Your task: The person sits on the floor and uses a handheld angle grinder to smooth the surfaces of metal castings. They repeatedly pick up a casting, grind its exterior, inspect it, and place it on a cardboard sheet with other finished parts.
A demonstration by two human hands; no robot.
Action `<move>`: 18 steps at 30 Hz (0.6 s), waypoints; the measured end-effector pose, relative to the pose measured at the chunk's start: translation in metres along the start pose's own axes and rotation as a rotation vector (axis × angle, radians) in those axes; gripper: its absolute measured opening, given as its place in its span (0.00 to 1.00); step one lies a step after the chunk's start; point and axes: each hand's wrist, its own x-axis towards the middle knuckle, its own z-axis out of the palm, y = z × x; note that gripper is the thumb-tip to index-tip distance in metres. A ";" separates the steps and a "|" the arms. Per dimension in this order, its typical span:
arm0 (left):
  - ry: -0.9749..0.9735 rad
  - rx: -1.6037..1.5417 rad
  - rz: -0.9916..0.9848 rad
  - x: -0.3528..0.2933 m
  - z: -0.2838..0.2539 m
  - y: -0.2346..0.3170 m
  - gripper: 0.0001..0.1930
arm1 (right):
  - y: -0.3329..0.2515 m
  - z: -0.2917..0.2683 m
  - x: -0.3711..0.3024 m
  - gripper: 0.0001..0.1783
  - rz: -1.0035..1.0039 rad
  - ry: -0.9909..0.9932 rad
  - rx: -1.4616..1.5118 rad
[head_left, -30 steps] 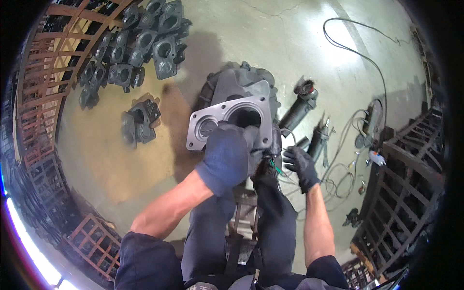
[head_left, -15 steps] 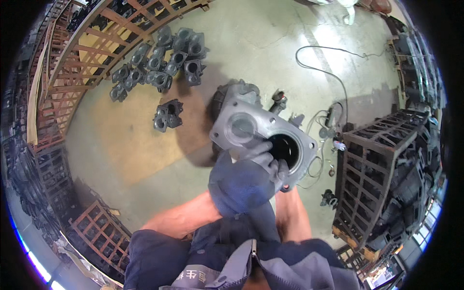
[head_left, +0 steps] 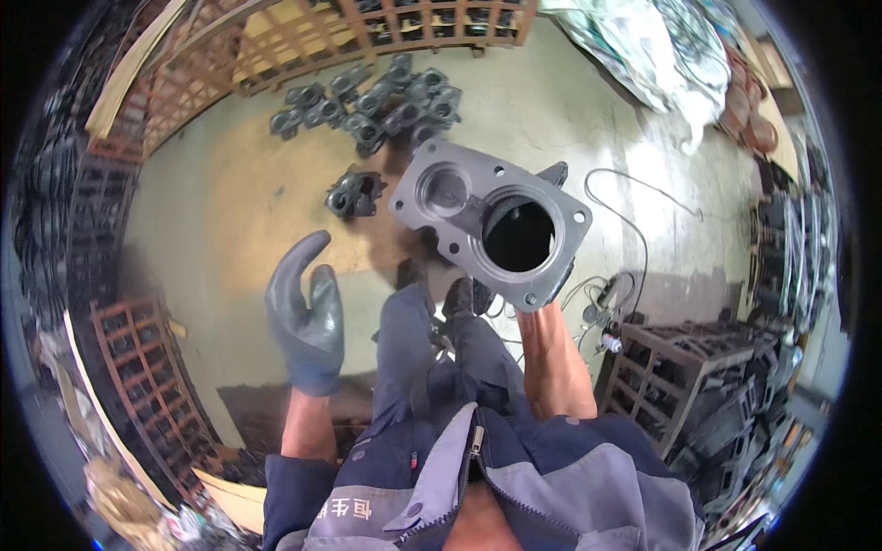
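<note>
A grey metal casting (head_left: 473, 234) with a flat flange, bolt holes and one large dark bore is held up before me. Beneath its near right corner comes my right forearm (head_left: 556, 367); the casting hides nearly all of my right hand, which bears it. My left hand (head_left: 308, 317), in a dark grey glove, hangs in the air to the left of the casting. Its thumb and fingers are apart and nothing is in them.
Several similar castings (head_left: 367, 110) stand on the floor ahead, with another casting (head_left: 356, 193) nearer me. Brown metal racks (head_left: 303, 41) line the far left; a rack (head_left: 142, 367) stands left, a crate (head_left: 657, 367) right. A cable (head_left: 643, 248) lies looped on the floor.
My left hand has come off the casting's face and moved left, opening out. The casting stays up on my right hand, its face now uncovered. My view has shifted, showing more of the far side.
</note>
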 end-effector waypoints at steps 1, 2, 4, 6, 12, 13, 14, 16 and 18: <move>0.054 -0.039 -0.054 -0.007 -0.011 -0.004 0.13 | -0.002 0.010 0.004 0.18 0.000 -0.038 0.001; 0.109 -0.077 -0.103 -0.015 -0.019 -0.007 0.12 | -0.003 0.016 0.006 0.18 0.002 -0.078 0.004; 0.142 -0.057 -0.139 -0.027 -0.031 -0.012 0.12 | -0.003 0.034 0.009 0.18 0.000 -0.139 -0.004; 0.152 -0.026 -0.158 -0.034 -0.046 -0.014 0.12 | -0.004 0.058 0.012 0.18 0.001 -0.202 -0.005; 0.275 -0.021 -0.128 -0.038 -0.101 -0.055 0.15 | 0.006 0.166 0.017 0.18 -0.014 -0.413 -0.024; 0.279 -0.012 -0.144 -0.038 -0.116 -0.067 0.15 | 0.008 0.190 0.018 0.18 -0.017 -0.449 -0.033; 0.285 -0.002 -0.160 -0.037 -0.133 -0.078 0.15 | 0.009 0.216 0.017 0.18 -0.024 -0.488 -0.041; 0.319 0.006 -0.235 -0.038 -0.169 -0.095 0.15 | 0.011 0.268 0.015 0.18 -0.043 -0.576 -0.059; 0.398 -0.003 -0.288 -0.038 -0.205 -0.115 0.15 | 0.013 0.325 0.007 0.18 -0.061 -0.668 -0.055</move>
